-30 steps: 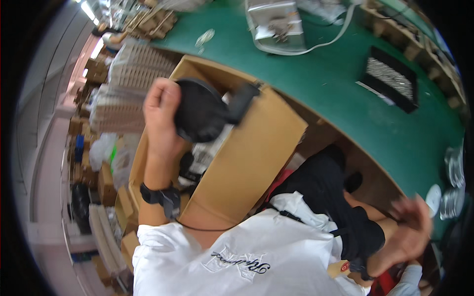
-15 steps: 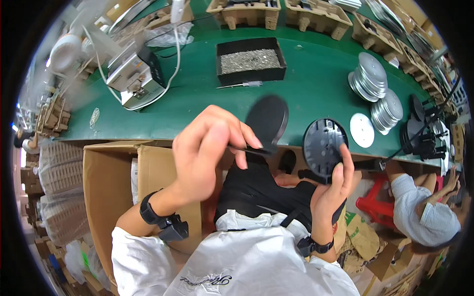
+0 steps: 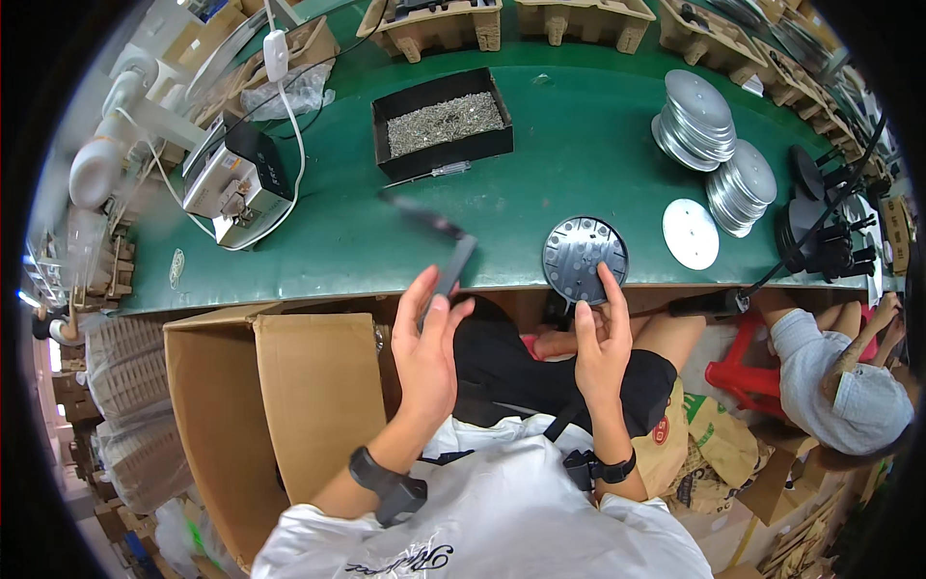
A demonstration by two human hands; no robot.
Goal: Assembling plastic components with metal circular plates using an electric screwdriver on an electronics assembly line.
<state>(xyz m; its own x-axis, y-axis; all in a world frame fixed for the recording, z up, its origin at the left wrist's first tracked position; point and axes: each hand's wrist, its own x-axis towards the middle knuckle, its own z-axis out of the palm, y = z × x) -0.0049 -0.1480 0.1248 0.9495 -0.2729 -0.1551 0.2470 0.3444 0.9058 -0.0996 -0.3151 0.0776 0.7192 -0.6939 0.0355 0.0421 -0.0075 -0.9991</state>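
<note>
My left hand (image 3: 427, 352) pinches the stem of a black part (image 3: 454, 262) between thumb and fingers. The far end of that part is smeared by motion, so its shape is hard to read. In my right hand (image 3: 605, 343) is a round black plastic cover (image 3: 585, 256), gripped by its near rim, its ribbed inner side facing up. The cover is at the near edge of the green table, apart from the black part. Whether it touches the tabletop I cannot tell.
On the green table (image 3: 328, 222) are a black box of small metal pieces (image 3: 444, 125), a screwdriver (image 3: 429, 175), stacked silver discs (image 3: 696, 121), a white disc (image 3: 691, 234) and black stemmed parts (image 3: 820, 232). An open carton (image 3: 318, 376) stands below, left. Another person (image 3: 834, 386) sits at right.
The black part in my left hand has swung from a broad round face to nearly edge-on, and that hand has turned. My right hand has moved left with the cover. The view has shifted.
</note>
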